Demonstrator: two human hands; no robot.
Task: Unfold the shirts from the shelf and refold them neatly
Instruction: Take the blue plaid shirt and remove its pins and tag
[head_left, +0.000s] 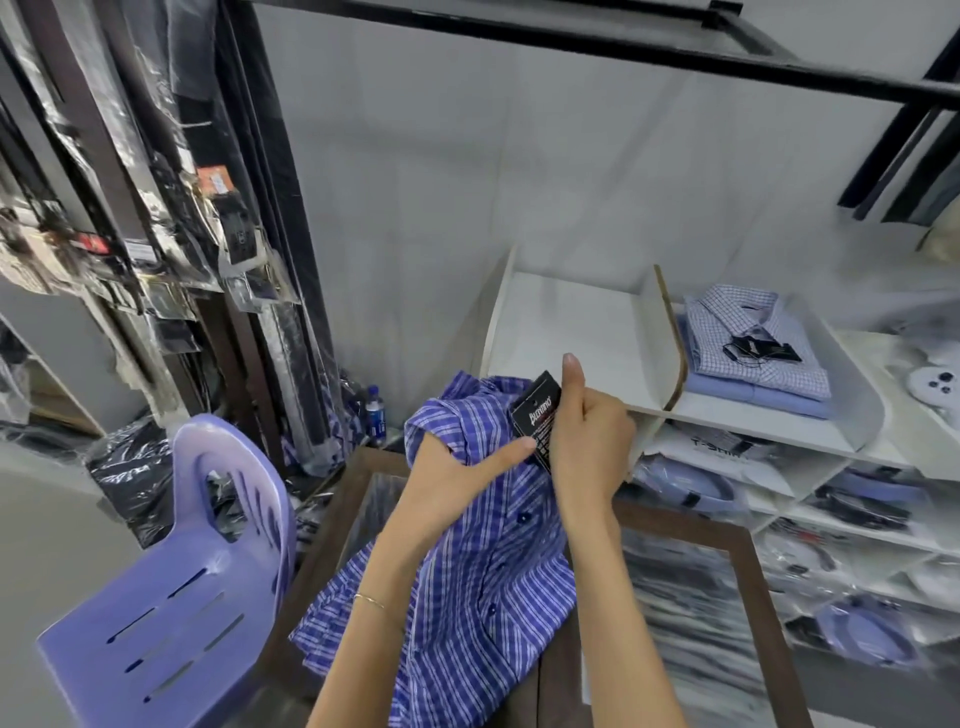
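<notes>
Head view: both hands (587, 441) grip plaid shirt (483, 582).

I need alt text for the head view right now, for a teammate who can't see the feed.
Two bare hands hold a blue striped shirt over a glass-topped counter: the left hand grips the fabric near the collar, the right hand holds the black tag. Beyond, a white shelf holds two folded shirts; a purple plastic chair stands at left.
</notes>
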